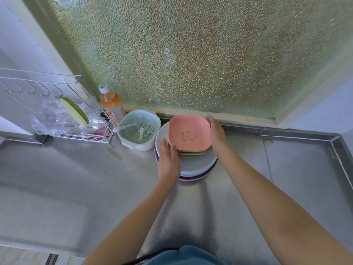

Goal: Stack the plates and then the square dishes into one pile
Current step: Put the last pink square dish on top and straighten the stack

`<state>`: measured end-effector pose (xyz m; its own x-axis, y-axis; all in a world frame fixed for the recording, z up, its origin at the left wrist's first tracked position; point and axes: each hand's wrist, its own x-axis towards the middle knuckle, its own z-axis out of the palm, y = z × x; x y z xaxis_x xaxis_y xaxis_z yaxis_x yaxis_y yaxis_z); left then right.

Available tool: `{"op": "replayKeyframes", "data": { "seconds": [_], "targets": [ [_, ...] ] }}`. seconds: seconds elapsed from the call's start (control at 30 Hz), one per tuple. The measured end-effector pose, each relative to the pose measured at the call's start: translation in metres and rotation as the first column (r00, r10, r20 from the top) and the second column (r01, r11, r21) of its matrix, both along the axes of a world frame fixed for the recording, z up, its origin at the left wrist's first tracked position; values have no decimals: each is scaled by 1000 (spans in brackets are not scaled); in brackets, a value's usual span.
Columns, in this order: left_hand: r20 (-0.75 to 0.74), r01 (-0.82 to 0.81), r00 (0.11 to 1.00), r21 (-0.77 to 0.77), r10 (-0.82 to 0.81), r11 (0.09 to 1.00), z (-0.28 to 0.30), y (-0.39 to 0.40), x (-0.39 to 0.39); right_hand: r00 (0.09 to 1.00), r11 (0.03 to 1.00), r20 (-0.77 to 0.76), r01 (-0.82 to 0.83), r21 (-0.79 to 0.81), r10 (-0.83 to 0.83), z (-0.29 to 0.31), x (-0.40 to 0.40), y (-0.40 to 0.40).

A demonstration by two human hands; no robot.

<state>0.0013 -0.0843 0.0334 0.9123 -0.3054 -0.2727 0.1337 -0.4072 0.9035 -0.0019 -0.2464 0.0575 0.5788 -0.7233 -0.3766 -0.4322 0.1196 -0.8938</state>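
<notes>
A pile of round plates, grey on top with purple lower down, stands on the steel counter near the window. On it sits a stack of several square dishes; the top one is pink with a bear drawing, and olive and tan edges show beneath. My left hand lies on the plates with straight fingers touching the square stack's left side. My right hand rests with straight fingers against the stack's right side.
A pale green strainer bowl with a white utensil touches the plates on the left. Behind it stands an orange drink bottle and a white wire rack with a plastic bag. The counter's raised rim runs along the right.
</notes>
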Motion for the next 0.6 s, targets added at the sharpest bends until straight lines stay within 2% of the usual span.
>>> {"op": "replayKeyframes", "data": {
  "seconds": [0.07, 0.17, 0.27, 0.33, 0.4, 0.5, 0.6],
  "targets": [
    [15, 42, 999, 10, -42, 999, 0, -6, -2, 1000, 999, -21, 5, 35, -4, -1, 2, 3],
    [18, 39, 999, 31, -40, 999, -2, -7, 13, 998, 998, 23, 66, -12, -65, -8, -5, 5],
    [26, -13, 1000, 18, 12, 1000, -1, -6, 43, 982, 979, 0, 190, -78, -190, -15, -15, 0],
    [-19, -79, 997, 6, 79, 997, 5, -10, 59, 976, 973, -48, 206, -106, -212, -17, -20, -2],
    [-58, -156, 987, -48, 153, 987, 10, -16, 63, 981, 978, -66, 172, -120, -181, -14, -21, 1],
    [-99, -237, 969, -133, 225, 962, 9, -20, 44, 997, 996, -31, 66, -53, -68, -8, -12, 12],
    [-67, -197, 980, -144, 189, 970, -4, -19, 29, 998, 996, -52, 38, 85, -34, -8, -9, 23]
  ]
}}
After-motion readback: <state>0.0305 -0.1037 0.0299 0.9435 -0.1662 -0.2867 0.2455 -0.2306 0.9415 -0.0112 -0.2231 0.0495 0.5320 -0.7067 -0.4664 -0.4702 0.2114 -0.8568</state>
